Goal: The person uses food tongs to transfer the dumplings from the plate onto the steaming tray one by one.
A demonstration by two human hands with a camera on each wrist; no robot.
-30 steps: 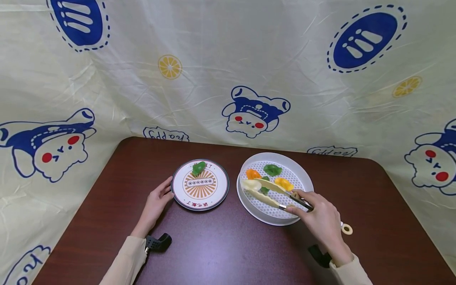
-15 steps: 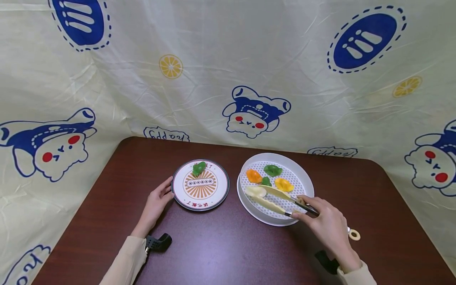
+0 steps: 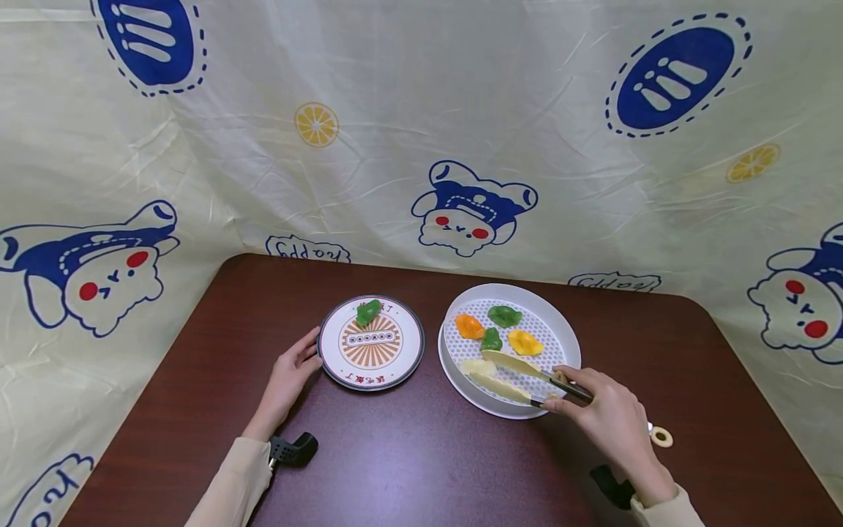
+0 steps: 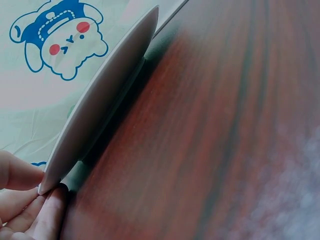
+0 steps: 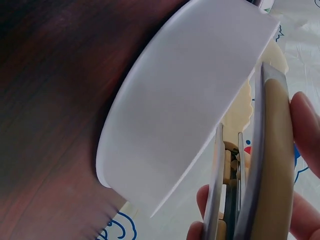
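Observation:
My left hand (image 3: 286,382) pinches the left rim of a round white plate (image 3: 411,340) with a sunburst print. In the left wrist view my thumb and fingers lie on either side of the rim. A green dumpling-like piece (image 3: 368,312) sits at the plate's far side. With my right hand (image 3: 612,421) I hold tongs (image 3: 516,363) with cream tips over a perforated white steamer (image 3: 565,340). A blurred whitish piece (image 3: 476,367) is at the tongs' tips; whether they grip it I cannot tell. In the steamer lie orange (image 3: 470,326), yellow (image 3: 525,342) and two green pieces (image 3: 504,316).
The dark wooden table (image 3: 388,461) carries plate and steamer side by side, with a narrow gap between them. A pale printed cloth (image 3: 382,205) hangs behind its far edge. Both wrists wear black cameras (image 3: 295,448).
My right hand and the tongs have drawn right and toward me, and the whitish piece has shifted the same way, uncovering the nearer green piece. The left hand and plate have stayed put.

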